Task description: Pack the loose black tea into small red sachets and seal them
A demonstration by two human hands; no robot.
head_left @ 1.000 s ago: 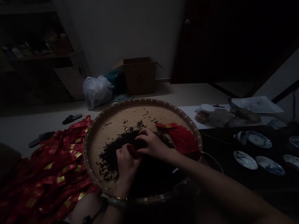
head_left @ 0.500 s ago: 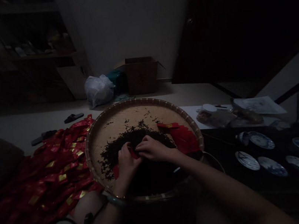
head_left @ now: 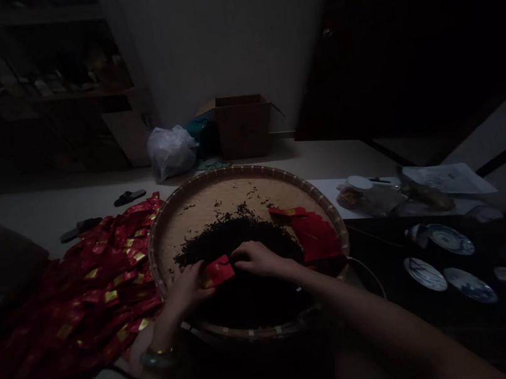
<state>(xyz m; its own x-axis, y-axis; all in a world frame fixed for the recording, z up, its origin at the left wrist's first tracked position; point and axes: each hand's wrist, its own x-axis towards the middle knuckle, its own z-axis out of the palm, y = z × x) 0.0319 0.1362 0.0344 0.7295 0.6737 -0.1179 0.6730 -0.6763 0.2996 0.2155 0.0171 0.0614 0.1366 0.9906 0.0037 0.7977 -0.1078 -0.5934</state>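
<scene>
My left hand [head_left: 190, 287] is closed on a small red packet [head_left: 218, 271], which lies nearly flat over the near half of a round woven bamboo tray [head_left: 250, 173]. At the packet's right end, my right hand [head_left: 258, 259] has its fingers pinched together. Dark bits show by these fingertips, but what they hold is too dark to make out. A heap of dark, dried tea leaves [head_left: 243, 224] spreads under both hands. Inside the tray on the right lies a stack of flat red packets [head_left: 315, 234].
Many red packets with gold patches [head_left: 117, 267] are piled on the floor at left, near slippers [head_left: 129, 197]. A white plastic bag [head_left: 173, 151] and an open cardboard box [head_left: 245, 127] stand behind the tray. Blue-and-white dishes [head_left: 469, 285] sit on a dark surface at right.
My left hand has moved left and down with the red packet, which now shows its face. My right hand has dropped slightly, staying at the packet's right end. The view has shifted a little.
</scene>
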